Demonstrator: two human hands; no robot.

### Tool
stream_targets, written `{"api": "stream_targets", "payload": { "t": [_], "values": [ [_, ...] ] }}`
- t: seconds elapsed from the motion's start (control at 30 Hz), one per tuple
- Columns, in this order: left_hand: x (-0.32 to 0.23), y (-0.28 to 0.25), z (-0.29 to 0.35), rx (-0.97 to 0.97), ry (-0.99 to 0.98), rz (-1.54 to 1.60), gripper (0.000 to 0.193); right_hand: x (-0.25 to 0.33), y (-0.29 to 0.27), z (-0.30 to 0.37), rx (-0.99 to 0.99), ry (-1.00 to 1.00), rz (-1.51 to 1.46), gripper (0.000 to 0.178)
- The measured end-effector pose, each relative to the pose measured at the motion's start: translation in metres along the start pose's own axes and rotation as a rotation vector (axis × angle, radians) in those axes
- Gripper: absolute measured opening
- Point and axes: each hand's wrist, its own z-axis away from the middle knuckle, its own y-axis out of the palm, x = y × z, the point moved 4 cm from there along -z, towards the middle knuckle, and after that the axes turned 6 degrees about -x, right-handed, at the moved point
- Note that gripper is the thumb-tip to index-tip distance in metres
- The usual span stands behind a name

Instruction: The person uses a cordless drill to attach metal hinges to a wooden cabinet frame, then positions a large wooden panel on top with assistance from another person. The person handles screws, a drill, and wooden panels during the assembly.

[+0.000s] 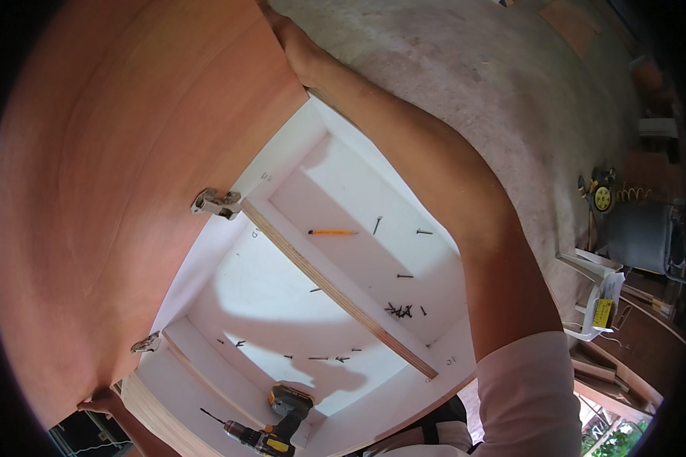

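Note:
A large reddish-brown wooden door panel (122,175) stands against the left side of a white cabinet box (267,305). My left hand (103,401) grips the panel's lower edge, its fingers curled at the corner. Stretched far forward, my right arm crosses over the cabinet's right side, and my right hand (290,44) holds the panel's far edge; its fingertips are mostly out of sight. Two metal hinges join panel and cabinet side: an upper hinge (218,203) and a lower hinge (145,343).
Inside the cabinet, a divider (335,293) separates two compartments. An orange pencil (332,232) and a pile of screws (399,311) lie in the right one. A cordless drill (286,411) rests near me. A white plastic chair (591,293) stands right on the concrete floor (465,68).

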Motion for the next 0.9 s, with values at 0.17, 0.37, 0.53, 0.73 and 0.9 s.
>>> {"api": "stream_targets", "payload": {
  "t": [0.17, 0.37, 0.53, 0.73, 0.9],
  "values": [
    [0.005, -0.001, -0.011, 0.215, 0.03, 0.021, 0.1, 0.013, -0.031, -0.019, 0.005, -0.064, -0.1, 0.061],
    [0.016, -0.02, -0.037, 0.036, 0.05, -0.043, 0.094, -0.014, 0.002, -0.014, -0.018, -0.034, 0.015, 0.063],
    [0.014, -0.012, -0.029, 0.204, 0.029, 0.003, 0.093, 0.008, -0.039, -0.017, -0.018, -0.042, 0.046, 0.064],
    [0.015, -0.011, -0.026, 0.175, 0.029, 0.004, 0.093, 0.004, -0.009, -0.009, -0.056, -0.074, 0.07, 0.063],
    [0.043, -0.043, -0.084, 0.175, -0.085, 0.047, 0.089, 0.0, -0.018, 0.001, -0.021, 0.018, -0.065, 0.055]
  ]
}}
